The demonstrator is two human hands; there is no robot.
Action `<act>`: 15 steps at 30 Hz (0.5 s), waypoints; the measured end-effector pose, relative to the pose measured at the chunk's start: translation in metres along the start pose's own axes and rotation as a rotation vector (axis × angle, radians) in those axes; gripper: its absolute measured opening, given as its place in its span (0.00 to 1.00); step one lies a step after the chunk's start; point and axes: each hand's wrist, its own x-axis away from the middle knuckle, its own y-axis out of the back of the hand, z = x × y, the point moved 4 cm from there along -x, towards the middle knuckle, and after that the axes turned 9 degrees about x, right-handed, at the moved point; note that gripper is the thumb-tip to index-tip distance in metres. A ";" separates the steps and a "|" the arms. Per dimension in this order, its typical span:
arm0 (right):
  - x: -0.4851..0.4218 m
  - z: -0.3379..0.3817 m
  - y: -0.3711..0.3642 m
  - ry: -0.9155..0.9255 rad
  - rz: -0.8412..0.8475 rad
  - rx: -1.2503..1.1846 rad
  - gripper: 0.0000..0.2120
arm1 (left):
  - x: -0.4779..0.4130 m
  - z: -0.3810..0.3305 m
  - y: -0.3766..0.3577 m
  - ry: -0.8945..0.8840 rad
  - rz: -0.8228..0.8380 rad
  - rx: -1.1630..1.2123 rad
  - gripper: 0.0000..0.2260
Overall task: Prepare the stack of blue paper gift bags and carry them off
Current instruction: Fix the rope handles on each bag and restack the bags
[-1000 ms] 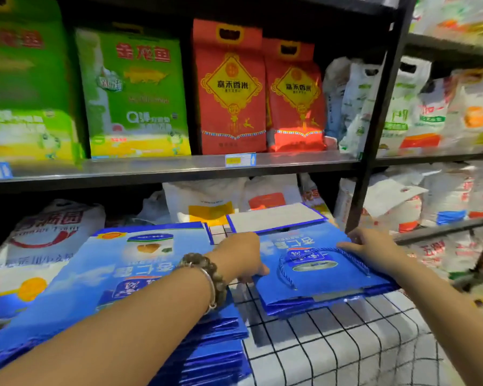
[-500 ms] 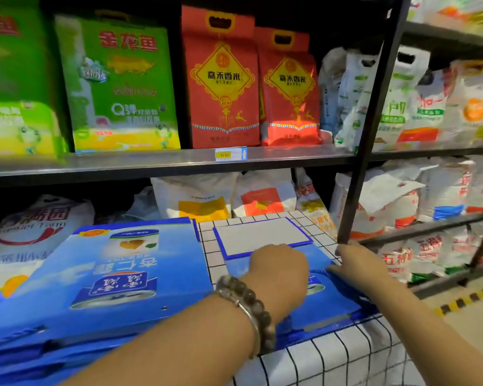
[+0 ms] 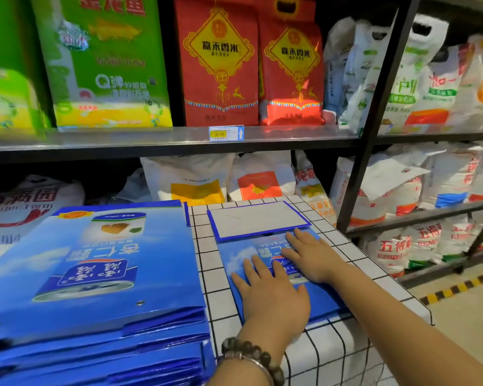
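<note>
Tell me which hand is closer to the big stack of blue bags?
Left. The left hand lies flat on the single folded bag, just right of the big stack; the right hand presses the same bag farther right.

glossy paper gift bags [image 3: 95, 274], smooth metal shelf [image 3: 151, 139], checked cloth [image 3: 332, 355]

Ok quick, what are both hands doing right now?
Left hand: open, pressing flat on the blue bag.
Right hand: open, flat on the same bag.

Blue bags [image 3: 95, 274], black-gridded white cloth [image 3: 346, 349]
</note>
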 end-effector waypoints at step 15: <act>-0.002 0.001 0.014 -0.033 0.039 0.033 0.27 | -0.012 -0.003 0.004 -0.020 0.012 -0.054 0.30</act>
